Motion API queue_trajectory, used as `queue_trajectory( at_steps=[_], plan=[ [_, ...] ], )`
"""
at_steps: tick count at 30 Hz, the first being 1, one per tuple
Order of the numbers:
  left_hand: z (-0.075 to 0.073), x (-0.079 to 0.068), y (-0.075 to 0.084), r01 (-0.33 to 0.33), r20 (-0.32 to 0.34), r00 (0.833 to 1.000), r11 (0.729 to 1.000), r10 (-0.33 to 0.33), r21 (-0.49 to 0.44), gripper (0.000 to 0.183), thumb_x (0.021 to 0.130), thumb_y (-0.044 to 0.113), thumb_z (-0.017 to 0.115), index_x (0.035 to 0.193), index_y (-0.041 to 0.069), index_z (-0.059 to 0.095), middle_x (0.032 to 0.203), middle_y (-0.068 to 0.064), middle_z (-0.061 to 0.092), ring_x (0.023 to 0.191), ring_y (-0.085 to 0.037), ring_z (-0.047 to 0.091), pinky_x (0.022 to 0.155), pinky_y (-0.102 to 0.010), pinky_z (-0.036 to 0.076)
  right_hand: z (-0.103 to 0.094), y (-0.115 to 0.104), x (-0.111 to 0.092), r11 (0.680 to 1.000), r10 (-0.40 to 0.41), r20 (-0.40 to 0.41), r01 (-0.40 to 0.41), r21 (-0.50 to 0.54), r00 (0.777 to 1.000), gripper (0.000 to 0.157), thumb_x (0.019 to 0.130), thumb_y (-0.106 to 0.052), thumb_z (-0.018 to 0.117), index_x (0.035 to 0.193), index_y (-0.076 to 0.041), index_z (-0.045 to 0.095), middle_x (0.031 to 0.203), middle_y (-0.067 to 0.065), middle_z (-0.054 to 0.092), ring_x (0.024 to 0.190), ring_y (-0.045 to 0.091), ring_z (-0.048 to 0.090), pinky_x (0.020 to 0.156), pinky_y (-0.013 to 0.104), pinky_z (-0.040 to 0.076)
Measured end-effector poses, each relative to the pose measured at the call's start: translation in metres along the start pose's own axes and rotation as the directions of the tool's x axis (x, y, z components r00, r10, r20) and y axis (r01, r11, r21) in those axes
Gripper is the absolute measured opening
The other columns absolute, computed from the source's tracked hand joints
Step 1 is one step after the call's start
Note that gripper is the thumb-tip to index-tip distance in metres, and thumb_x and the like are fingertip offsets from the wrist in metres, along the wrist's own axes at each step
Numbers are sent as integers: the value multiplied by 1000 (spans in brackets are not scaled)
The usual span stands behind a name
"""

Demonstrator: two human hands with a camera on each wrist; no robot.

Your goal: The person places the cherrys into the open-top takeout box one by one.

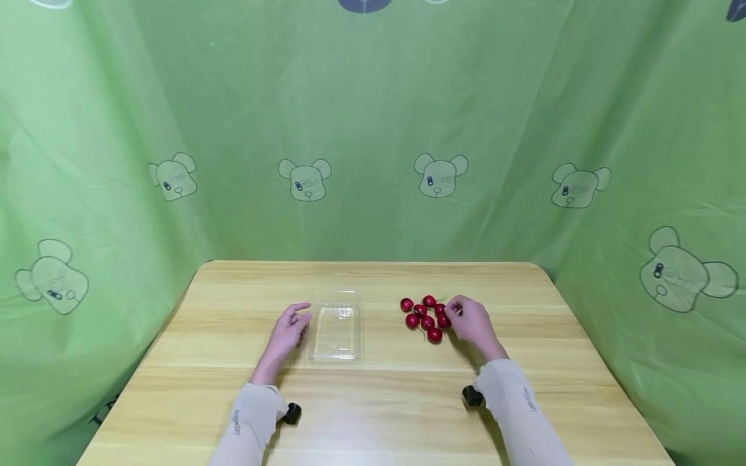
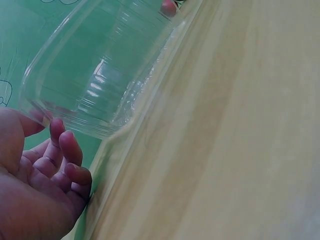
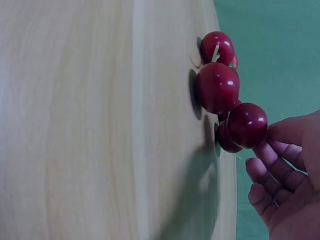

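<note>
A clear plastic container [image 1: 335,357] lies on the table, left of the middle. Beside its left edge is my left hand [image 1: 289,331]. In the left wrist view, the thumb and fingertips [image 2: 70,145] meet at the rim of the clear container [image 2: 95,75], part of a finger showing through the plastic. Several dark red cherries [image 1: 427,322], some with green stems, sit in a cluster to the right. My right hand [image 1: 471,321] reaches in from their right side. Up close, its thumb and fingertips [image 3: 265,155] pinch at the outermost cherry [image 3: 247,125].
Everything lies on a light wooden table [image 1: 373,414]. Green curtains [image 1: 373,129] with bear-head outlines hang behind it and on both sides. A small black device [image 1: 291,414] is at the left wrist, and another black device [image 1: 472,395] at the right.
</note>
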State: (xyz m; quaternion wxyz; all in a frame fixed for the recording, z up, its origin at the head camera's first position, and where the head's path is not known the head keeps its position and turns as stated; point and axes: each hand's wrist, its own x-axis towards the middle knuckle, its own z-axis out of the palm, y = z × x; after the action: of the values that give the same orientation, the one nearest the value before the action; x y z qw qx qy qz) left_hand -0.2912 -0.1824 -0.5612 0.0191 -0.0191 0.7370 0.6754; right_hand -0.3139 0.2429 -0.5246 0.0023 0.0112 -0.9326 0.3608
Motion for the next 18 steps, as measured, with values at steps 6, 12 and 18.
queue_trajectory(
  at_steps=[6, 12, 18],
  plan=[
    [0, 0, -1, 6, -4, 1000, 1000, -6, 0, 45, 107, 17, 59, 149, 2, 50, 84, -7, 59, 67, -16, 51, 56, -23, 40, -3, -2, 0, 999, -18, -40, 19, 41, 999, 17, 104, -18, 60, 109, -4, 67, 93, 12, 69, 70, 19, 61, 67, 31, 53],
    [1, -2, 1, -7, -11, 1000, 1000, 7, 1, 43, 106, 15, 58, 147, 3, 51, 83, -6, 58, 65, -14, 52, 56, -21, 41, -5, -4, 1, 993, -18, -71, 26, 112, 997, 21, 103, -15, 60, 116, 0, 66, 102, 15, 68, 87, 22, 63, 79, 31, 55],
    [2, -1, -1, -22, -18, 1000, 1000, 22, 6, 42, 106, 14, 58, 146, 2, 52, 80, -6, 58, 63, -14, 51, 54, -22, 40, -8, -8, -1, 978, 11, -62, 2, 210, 998, 24, 104, -14, 59, 120, 3, 64, 109, 18, 68, 97, 31, 66, 88, 37, 57]
  ],
)
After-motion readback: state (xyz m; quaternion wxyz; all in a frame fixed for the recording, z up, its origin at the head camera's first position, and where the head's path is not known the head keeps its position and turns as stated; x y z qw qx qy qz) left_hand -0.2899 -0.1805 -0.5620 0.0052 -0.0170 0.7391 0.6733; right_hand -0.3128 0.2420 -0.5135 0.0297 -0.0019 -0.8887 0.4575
